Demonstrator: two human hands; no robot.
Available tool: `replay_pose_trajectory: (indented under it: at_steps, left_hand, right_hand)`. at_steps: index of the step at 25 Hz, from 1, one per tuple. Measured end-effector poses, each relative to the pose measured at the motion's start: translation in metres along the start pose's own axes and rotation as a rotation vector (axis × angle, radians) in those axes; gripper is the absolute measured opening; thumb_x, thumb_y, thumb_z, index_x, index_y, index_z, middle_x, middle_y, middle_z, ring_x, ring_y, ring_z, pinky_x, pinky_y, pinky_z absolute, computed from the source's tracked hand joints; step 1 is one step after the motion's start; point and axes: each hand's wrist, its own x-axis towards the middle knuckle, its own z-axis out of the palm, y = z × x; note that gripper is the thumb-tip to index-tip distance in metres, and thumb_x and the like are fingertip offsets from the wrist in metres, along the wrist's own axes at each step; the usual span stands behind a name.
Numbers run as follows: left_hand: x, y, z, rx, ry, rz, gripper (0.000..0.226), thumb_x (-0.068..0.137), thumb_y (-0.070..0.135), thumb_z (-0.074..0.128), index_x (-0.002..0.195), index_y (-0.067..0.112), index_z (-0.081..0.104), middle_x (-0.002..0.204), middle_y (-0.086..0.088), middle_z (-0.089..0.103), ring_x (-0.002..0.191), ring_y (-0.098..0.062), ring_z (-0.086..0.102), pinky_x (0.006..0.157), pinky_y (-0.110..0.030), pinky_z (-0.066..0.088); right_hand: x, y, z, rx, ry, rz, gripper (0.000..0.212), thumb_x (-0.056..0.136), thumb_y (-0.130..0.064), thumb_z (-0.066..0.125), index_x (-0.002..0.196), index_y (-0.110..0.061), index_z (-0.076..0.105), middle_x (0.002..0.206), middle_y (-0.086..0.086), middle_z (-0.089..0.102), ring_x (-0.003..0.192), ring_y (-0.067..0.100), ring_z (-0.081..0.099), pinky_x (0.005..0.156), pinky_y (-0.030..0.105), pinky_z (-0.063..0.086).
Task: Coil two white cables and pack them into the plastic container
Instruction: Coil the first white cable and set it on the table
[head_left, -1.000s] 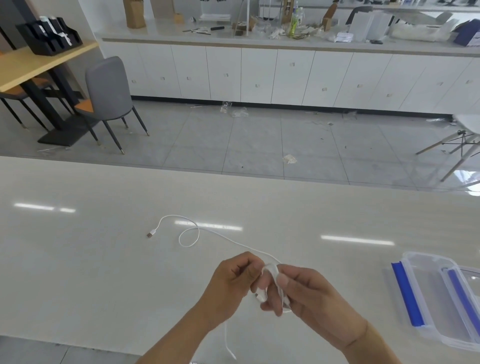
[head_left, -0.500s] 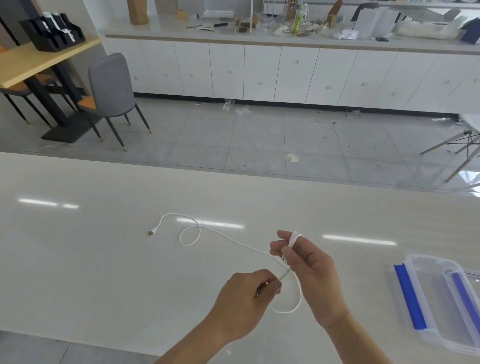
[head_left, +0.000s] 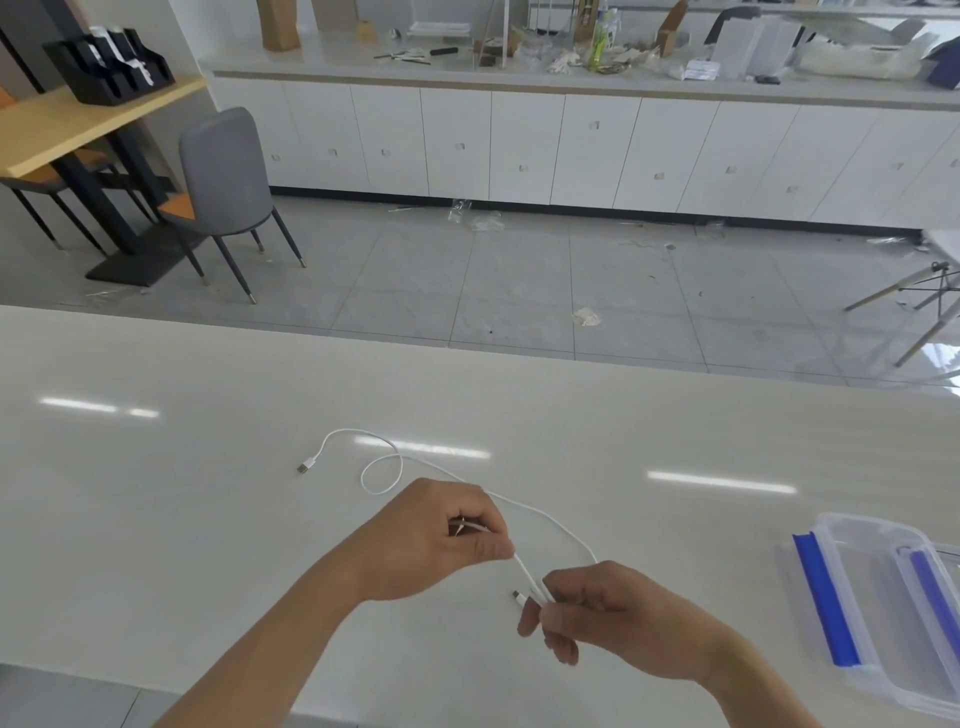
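Both hands pinch the white cable (head_left: 550, 521) above the counter (head_left: 156, 519), left hand (head_left: 441, 540) and right hand (head_left: 608, 613) fingers closed on it, its far end trailing leftward, the plastic container (head_left: 883, 603) at right.

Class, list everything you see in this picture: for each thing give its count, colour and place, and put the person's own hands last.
cable: one, white, on the table, near end held in both hands
plastic container: one, clear with blue strips, right edge of the table
table: one, pale cream, foreground
chair: one, grey, on the floor at far left
wooden table: one, light wood with black legs, far left
black organiser: one, on the wooden table
cabinets: a row, white, along the far wall, cluttered counter on top
left hand: one, pinching the cable
right hand: one, gripping the cable by its plug end
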Motion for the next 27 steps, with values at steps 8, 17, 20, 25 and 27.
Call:
replay_pose_trajectory:
  at_steps: [8,17,20,25,27]
  left_hand:
    - [0.012,-0.005,0.043,-0.531,0.208,0.011,0.021,0.088,0.040,0.066,0.079,0.022,0.073,0.058,0.008,0.049,0.049,-0.006,0.037,0.049,-0.015,0.032]
    - [0.008,0.000,0.093,-0.251,0.333,-0.063,0.026,0.100,0.027,0.054,0.080,0.036,0.067,0.050,0.018,0.050,0.046,-0.004,0.037,0.049,-0.012,0.030]
    - [0.002,-0.004,0.087,-0.090,0.250,-0.090,0.022,0.100,0.028,0.053,0.085,0.029,0.069,0.051,0.017,0.051,0.046,-0.005,0.041,0.049,-0.014,0.031]
    - [-0.010,-0.002,0.070,0.035,0.165,-0.124,0.020,0.097,0.031,0.056,0.083,0.027,0.070,0.051,0.023,0.054,0.047,-0.002,0.045,0.051,-0.015,0.029]
    - [-0.012,0.000,0.063,0.108,0.129,-0.134,0.019,0.096,0.035,0.057,0.085,0.026,0.070,0.052,0.017,0.054,0.050,-0.004,0.045,0.054,-0.021,0.032]
  right_hand:
    - [0.005,-0.024,0.010,0.688,0.091,-0.311,0.030,0.094,-0.028,0.064,0.107,-0.002,0.071,0.076,0.005,0.071,0.075,0.018,0.064,0.092,0.041,0.051]
    - [0.026,-0.012,0.015,0.778,0.686,-0.348,0.029,0.090,-0.006,0.062,0.116,-0.015,0.074,0.116,0.015,0.075,0.109,0.029,0.071,0.086,0.028,0.060]
    - [0.026,-0.001,0.015,0.370,0.806,-0.254,0.030,0.096,-0.001,0.060,0.107,-0.024,0.075,0.111,-0.006,0.078,0.104,0.014,0.073,0.090,0.021,0.056]
    - [0.023,0.016,0.009,-0.093,0.682,-0.109,0.014,0.097,-0.010,0.059,0.088,-0.014,0.069,0.105,-0.027,0.073,0.099,-0.001,0.070,0.080,0.004,0.047]
    - [0.020,0.018,0.010,-0.212,0.535,-0.089,0.019,0.100,-0.017,0.055,0.081,-0.020,0.061,0.105,-0.018,0.074,0.102,-0.004,0.067,0.081,0.012,0.050]
